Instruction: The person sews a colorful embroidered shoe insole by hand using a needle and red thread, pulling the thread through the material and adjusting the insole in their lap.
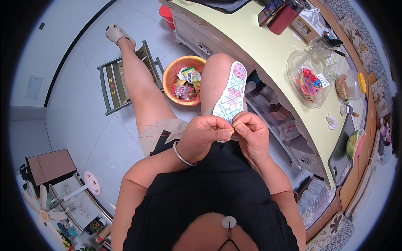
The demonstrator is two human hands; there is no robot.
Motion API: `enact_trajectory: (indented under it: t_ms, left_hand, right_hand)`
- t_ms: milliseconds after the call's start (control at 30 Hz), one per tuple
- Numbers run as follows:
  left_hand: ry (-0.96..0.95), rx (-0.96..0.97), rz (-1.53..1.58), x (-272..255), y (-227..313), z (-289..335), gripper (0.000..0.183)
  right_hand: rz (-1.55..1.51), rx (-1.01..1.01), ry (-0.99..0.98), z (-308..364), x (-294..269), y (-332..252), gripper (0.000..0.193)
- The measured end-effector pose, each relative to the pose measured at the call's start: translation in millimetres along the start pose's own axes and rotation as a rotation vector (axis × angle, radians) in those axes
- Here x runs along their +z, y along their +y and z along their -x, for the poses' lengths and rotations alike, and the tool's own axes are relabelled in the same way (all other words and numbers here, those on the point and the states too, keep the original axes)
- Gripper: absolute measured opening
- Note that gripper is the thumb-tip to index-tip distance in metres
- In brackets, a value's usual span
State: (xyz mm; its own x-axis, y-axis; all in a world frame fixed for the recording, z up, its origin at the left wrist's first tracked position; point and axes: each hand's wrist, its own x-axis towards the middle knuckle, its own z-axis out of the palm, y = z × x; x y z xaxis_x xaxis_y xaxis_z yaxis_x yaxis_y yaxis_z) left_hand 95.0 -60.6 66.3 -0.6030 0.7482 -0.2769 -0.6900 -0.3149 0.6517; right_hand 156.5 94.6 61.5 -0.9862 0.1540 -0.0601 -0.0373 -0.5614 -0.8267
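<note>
My left hand [209, 133] and my right hand [253, 133] meet in front of my lap, each with thumb and forefinger pinched together and the fingertips touching. A thin red thread [157, 124] loops over my left thigh and runs up to my left hand, where it goes out of sight. Whatever lies between the right fingertips is too small to make out. Just beyond the hands, an embroidered shoe insole [231, 97], white with blue and pink stitching, rests along my right thigh. Its near end is partly hidden by my fingers.
An orange bin [168, 79] with wrappers stands between my legs, near a folding stool [112, 90]. To the right, a curved table [268, 46] carries a clear plastic tray [292, 85] of coloured threads, a dark red flask [284, 19], a jar [346, 85] and a cut watermelon [354, 144].
</note>
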Motion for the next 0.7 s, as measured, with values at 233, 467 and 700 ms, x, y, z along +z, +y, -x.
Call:
enact_trajectory:
  t_ms: [233,467,700]
  left_hand:
    - [-0.003,-0.004,-0.011,-0.9,-0.5,-0.2,0.015]
    - [0.008,0.013,-0.05,-0.5,-0.2,0.6,0.014]
    - [0.0,0.039,-0.079,-0.4,-0.7,0.3,0.012]
  right_hand:
    - [0.01,-0.002,-0.018,0.2,1.9,-2.9,0.005]
    - [0.026,-0.006,-0.043,0.5,-0.4,-3.3,0.005]
    - [0.058,-0.013,-0.077,0.3,-0.5,-4.0,0.005]
